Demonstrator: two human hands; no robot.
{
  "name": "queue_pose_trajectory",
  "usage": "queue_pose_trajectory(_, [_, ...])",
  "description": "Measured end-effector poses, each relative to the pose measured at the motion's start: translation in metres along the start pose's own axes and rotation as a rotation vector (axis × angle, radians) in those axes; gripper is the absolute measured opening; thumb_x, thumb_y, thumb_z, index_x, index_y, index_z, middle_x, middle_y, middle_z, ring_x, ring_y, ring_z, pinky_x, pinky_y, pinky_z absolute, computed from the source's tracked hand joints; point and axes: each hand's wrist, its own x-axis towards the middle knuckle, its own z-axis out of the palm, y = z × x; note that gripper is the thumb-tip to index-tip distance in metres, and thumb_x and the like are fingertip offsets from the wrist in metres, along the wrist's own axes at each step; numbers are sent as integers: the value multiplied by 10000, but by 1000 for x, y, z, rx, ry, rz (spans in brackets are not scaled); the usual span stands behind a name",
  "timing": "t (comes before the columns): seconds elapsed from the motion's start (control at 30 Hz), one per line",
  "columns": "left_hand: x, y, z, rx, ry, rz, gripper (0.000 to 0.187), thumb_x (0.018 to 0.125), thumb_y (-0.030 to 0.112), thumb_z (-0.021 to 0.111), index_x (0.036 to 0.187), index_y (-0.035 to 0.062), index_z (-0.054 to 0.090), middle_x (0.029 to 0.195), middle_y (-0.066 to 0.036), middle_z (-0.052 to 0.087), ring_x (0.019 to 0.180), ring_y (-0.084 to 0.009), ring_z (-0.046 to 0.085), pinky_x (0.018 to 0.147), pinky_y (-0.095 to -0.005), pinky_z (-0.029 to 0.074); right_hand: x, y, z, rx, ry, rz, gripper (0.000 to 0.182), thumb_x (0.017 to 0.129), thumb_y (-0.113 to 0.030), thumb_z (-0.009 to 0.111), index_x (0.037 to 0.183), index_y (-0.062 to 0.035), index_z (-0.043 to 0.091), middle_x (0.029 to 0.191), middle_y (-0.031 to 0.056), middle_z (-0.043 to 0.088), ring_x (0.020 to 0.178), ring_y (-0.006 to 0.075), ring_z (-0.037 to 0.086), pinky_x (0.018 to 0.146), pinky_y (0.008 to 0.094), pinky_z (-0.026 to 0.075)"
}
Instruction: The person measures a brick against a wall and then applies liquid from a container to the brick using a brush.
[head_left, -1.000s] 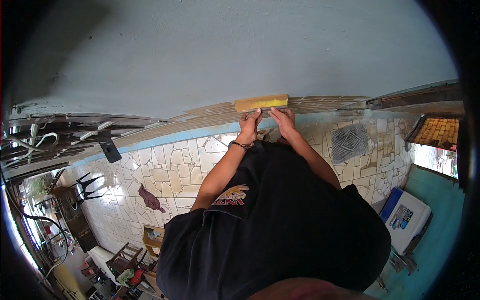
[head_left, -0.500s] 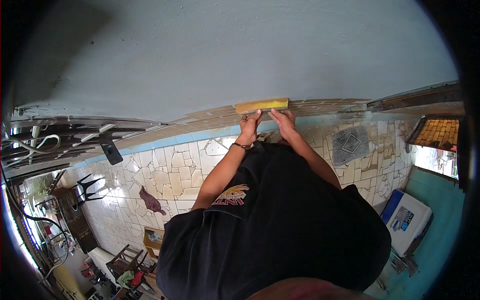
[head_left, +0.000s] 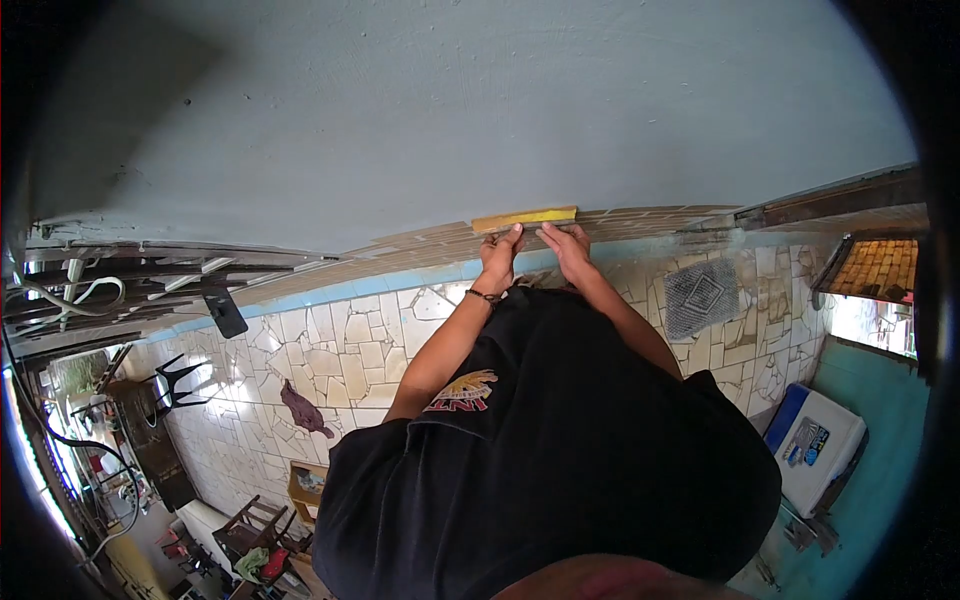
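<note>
A narrow yellow-and-tan strip (head_left: 530, 217) lies lengthwise along the wall, at the top edge of the brick-patterned band (head_left: 640, 218). My left hand (head_left: 499, 252) grips the strip's lower edge near its middle, thumb and fingertips pressed together there. Close beside it, my right hand (head_left: 567, 248) holds the same edge further right, thumb extended towards the left hand. Both hands are closed on the strip; their palms and the strip's back side are hidden. Above the strip rises the plain grey wall (head_left: 480, 110).
Below the band is pale irregular stone tiling (head_left: 360, 340). A grey mat (head_left: 700, 298) lies at right, a dark red cloth (head_left: 305, 410) at left. A white-and-blue cooler (head_left: 815, 448) stands lower right; a black stool (head_left: 178, 382) and a wooden chair (head_left: 255, 525) are at left.
The strip looks narrower and its upper edge sits slightly lower, as if tipped. Both hands keep their hold on it and have barely shifted.
</note>
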Motion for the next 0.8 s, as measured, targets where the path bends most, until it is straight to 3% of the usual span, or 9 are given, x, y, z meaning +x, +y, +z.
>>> queue_pose_trajectory(0.23, [7,0,0,72,2,21,573,847,130,739,1227,-113,386,1201,-179,543,1133,-276,566,1003,-422,480,9,1,-1,6,-21,-7,241,827,5,712,868,-30,477,964,153,632,982,278,647,988,417,518])
queue_pose_trajectory(0.33, [8,1,3,61,51,43,496,832,122,758,1176,-64,452,1033,-105,633,923,-196,639,827,-312,532,11,2,-3,9,-26,-3,245,826,4,712,878,-27,475,956,145,630,982,273,646,991,421,516])
queue_pose_trajectory(0.43, [8,2,3,101,57,45,461,832,114,756,1158,-67,485,1046,-106,632,936,-195,638,827,-311,532,12,1,-2,4,-30,7,250,826,2,713,883,-27,471,950,139,627,980,273,646,992,424,515])
queue_pose_trajectory(0.53, [11,2,0,134,-21,89,532,854,120,729,1217,-126,427,1197,-183,552,1093,-275,584,954,-400,520,11,-1,-2,-1,-35,11,251,827,-4,715,880,-28,471,954,137,623,986,279,645,994,425,513])
queue_pose_trajectory(0.8, [9,1,-2,163,4,70,491,864,146,724,1191,-115,467,1168,-176,573,1069,-261,594,933,-397,523,12,4,-1,3,-23,1,255,829,-13,716,890,-23,468,983,145,617,1009,288,639,994,415,511])
